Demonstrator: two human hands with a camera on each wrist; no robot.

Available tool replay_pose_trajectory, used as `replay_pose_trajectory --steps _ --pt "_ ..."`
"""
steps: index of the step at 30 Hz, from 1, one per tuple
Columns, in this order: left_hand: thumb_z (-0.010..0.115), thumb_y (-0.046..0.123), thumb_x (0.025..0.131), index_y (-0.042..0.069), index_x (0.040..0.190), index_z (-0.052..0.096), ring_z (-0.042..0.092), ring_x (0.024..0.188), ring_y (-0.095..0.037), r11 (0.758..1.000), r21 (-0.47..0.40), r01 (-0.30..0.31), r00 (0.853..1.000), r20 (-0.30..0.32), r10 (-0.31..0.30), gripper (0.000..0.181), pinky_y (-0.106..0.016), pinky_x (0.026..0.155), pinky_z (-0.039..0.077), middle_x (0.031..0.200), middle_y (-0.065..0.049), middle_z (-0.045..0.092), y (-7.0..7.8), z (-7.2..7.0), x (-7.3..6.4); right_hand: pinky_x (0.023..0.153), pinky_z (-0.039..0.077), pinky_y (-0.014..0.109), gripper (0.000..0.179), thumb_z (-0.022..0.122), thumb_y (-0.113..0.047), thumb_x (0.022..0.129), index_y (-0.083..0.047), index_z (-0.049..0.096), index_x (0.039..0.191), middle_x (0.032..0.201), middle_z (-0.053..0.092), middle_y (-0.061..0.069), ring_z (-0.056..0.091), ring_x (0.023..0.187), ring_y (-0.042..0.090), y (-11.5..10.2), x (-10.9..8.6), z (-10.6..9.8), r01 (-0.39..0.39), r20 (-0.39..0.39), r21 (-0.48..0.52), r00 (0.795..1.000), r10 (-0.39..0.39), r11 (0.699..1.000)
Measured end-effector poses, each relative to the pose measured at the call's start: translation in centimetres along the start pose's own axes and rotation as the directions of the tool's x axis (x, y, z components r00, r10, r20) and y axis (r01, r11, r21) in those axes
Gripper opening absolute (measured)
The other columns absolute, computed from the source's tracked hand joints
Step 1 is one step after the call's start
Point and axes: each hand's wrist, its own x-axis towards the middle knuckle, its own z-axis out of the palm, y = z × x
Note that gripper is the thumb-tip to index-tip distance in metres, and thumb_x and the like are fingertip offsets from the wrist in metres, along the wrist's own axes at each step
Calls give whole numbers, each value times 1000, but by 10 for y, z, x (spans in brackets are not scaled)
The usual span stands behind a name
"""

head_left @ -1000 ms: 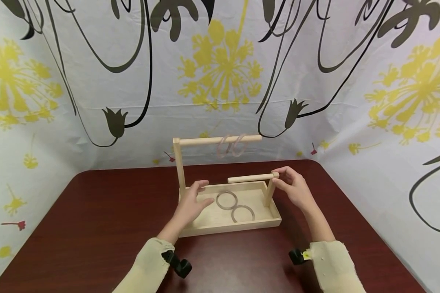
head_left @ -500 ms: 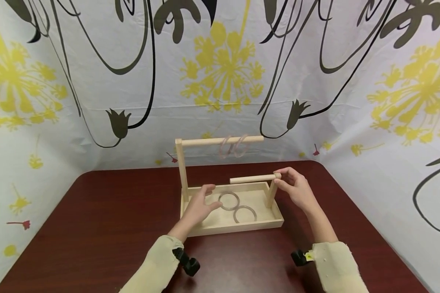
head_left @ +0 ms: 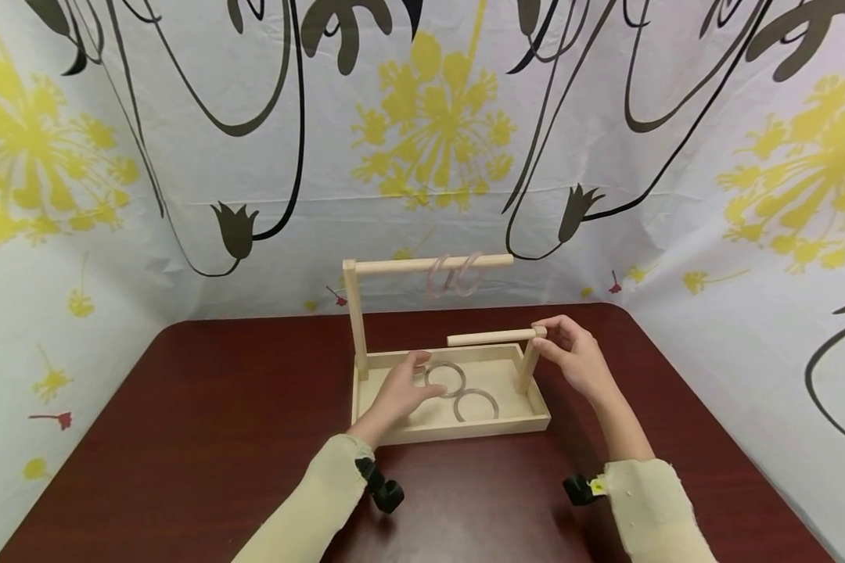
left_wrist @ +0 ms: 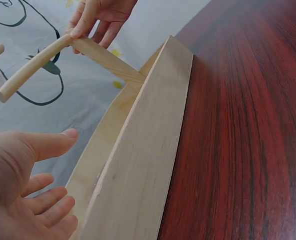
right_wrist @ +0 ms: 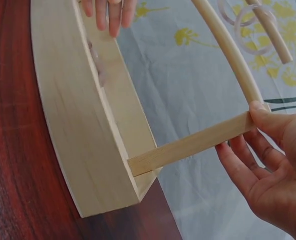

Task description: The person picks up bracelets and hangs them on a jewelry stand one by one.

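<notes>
A pale wooden tray stand [head_left: 458,429] sits on the table, with a tall post and bar at its left and a short post [right_wrist: 193,145] with a lower bar [head_left: 489,338] at its right. My right hand [head_left: 577,360] pinches the top of the short post where the bar joins. My left hand [head_left: 400,393] hovers over the tray's left part, thumb and fingers spread, holding nothing. Close to its fingertips lies a clear ring [head_left: 462,377] in the tray, partly hidden by the thumb. Another clear ring [head_left: 496,404] lies beside it, nearer the front wall.
Two pinkish clear rings [head_left: 470,275] hang on the upper bar [head_left: 394,267]. The dark red-brown table [head_left: 253,391] extends around the tray. Behind stands a white cloth [head_left: 289,172] printed with flowers.
My left hand has moved right over the tray toward the farther loose ring. The right hand keeps its grip on the short post. The view has shifted slightly.
</notes>
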Motion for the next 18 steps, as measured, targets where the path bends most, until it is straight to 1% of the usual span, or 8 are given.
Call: replay_pose_trajectory --steps 2,6,9,12,18 --pt "77 17 87 1 142 47 52 133 -38 1000 -8 15 1000 0 -15 65 -50 110 43 148 -20 50 0 3 3 78 53 12 31 65 -14 97 4 60 122 109 65 8 61 91 -6 0 1 0 7 -2 -12 1000 -7 1000" --pt "78 20 87 1 144 45 50 135 -38 999 -11 52 999 6 -52 69 -51 111 43 149 -20 49 0 8 7 78 53 12 30 65 -14 97 4 60 122 110 65 12 61 91 -6 0 2 0 -1 -4 -32 1000 1 999" --pt "79 21 86 1 146 43 49 135 -39 997 14 75 997 11 -75 73 -51 111 42 149 -20 49 0 12 9 78 53 12 30 64 -13 98 4 59 122 111 65 14 61 91 -7 0 1 1 -7 0 -34 1000 7 999" --pt "80 20 84 -1 146 42 49 135 -40 995 43 88 996 -6 -88 76 -51 111 42 147 -22 51 2 16 13 78 53 12 31 64 -14 98 4 59 122 112 65 16 61 92 -5 0 1 1 -9 1 -36 1000 9 999" --pt "85 13 77 -4 140 47 52 130 -40 989 111 97 995 -41 -93 76 -50 109 44 140 -24 56 2 26 17 78 52 13 30 65 -14 97 2 60 122 115 65 19 60 91 -7 1 -1 2 -11 -5 -44 1000 11 999"
